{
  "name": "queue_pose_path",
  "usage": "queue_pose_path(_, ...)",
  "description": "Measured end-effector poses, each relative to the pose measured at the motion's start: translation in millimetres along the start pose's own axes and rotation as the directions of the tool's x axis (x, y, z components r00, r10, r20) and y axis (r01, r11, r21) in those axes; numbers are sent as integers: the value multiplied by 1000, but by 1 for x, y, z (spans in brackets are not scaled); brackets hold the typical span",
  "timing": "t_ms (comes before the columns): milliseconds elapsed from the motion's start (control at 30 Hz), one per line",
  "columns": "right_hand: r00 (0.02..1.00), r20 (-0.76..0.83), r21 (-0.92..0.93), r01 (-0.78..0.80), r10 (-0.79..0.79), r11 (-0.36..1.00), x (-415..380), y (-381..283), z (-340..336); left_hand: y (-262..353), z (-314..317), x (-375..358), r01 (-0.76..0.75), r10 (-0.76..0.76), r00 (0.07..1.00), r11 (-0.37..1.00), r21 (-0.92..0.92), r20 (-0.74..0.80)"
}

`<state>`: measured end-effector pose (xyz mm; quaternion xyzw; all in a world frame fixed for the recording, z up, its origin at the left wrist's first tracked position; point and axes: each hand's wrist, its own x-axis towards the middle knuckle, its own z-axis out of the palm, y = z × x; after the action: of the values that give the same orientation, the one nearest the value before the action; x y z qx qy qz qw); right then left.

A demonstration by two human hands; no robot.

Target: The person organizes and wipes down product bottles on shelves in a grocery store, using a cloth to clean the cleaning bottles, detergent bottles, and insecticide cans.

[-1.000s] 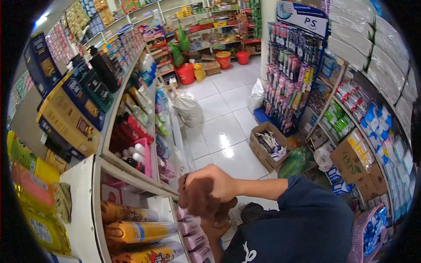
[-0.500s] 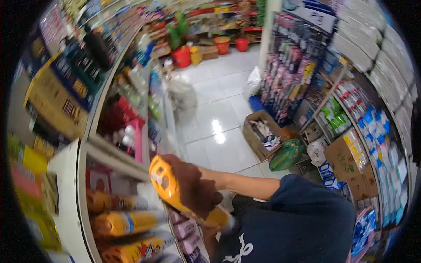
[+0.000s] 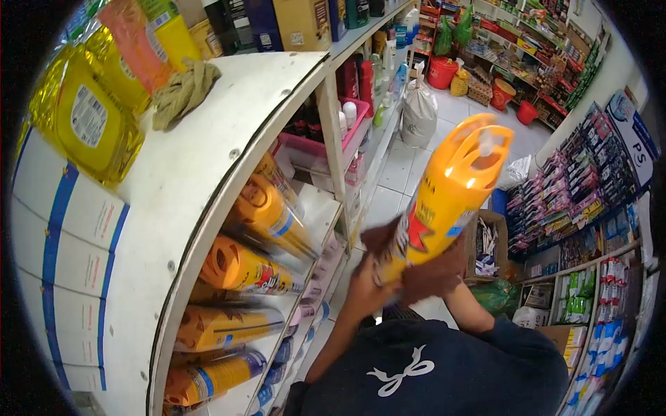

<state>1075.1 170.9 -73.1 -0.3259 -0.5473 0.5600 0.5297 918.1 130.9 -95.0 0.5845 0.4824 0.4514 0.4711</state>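
A yellow spray can [image 3: 433, 215] with an orange cap tilts upward in front of the body. My left hand [image 3: 371, 288] is wrapped round its lower end. Behind the can, a brown cloth [image 3: 437, 270] lies against its side, with my right hand [image 3: 451, 288] holding it; most of those fingers are hidden under the cloth. Several similar yellow cans [image 3: 267, 215] stand on the shelf to the left, their orange caps facing the aisle end.
The white shelf unit [image 3: 208, 152] has a crumpled green cloth [image 3: 186, 91] and yellow liquid packs [image 3: 90, 114] on top. A white sack [image 3: 419, 114] and a cardboard box [image 3: 489, 243] stand on the floor. Packed shelves [image 3: 590, 305] line the right side.
The view has turned toward the shelf unit on the left. The can has been raised and turned so its cap points up and right; the cloth is now lower, behind it.
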Motion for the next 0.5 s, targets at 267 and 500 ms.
queue_pose_path(267, 844, -179, -265, 454, -506, 851, 102, 48, 70, 17, 21, -64, -589, 758, 630, 609, 531, -170)
queue_pose_path(500, 902, -45, -276, 401, -429, 873, 135, 68, 96, 4, 2, -80, -417, 630, 634, 767, 488, -448)
